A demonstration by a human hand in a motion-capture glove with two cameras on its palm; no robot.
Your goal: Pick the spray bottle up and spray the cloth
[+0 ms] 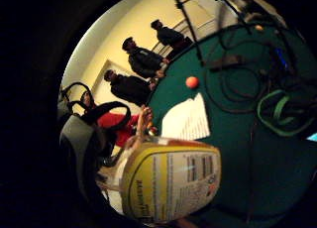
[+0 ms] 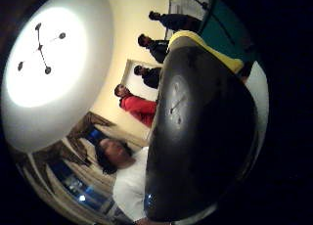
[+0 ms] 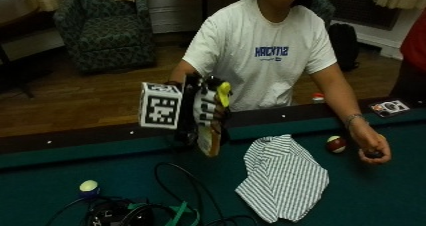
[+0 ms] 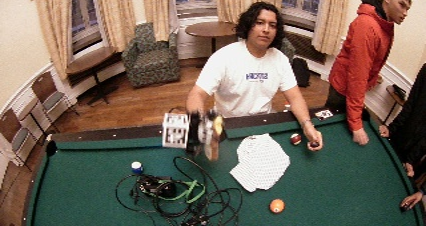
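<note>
Item: bottle (image 3: pixel 212 117), yellow-capped, being held aloft by the hand (image 3: pixel 200 111), fingers wrapping its body, beside the striped cloth (image 3: pixel 283 178) lying on the counter (image 3: pixel 373 196). Handling advice: be aiming the nozzle down at the cloth before squeezing the trigger.

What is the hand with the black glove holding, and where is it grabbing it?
The gloved right hand holds the spray bottle up above the pool table, fingers wrapped around its upper body, just below the yellow sprayer top. The striped cloth lies untouched.
</note>
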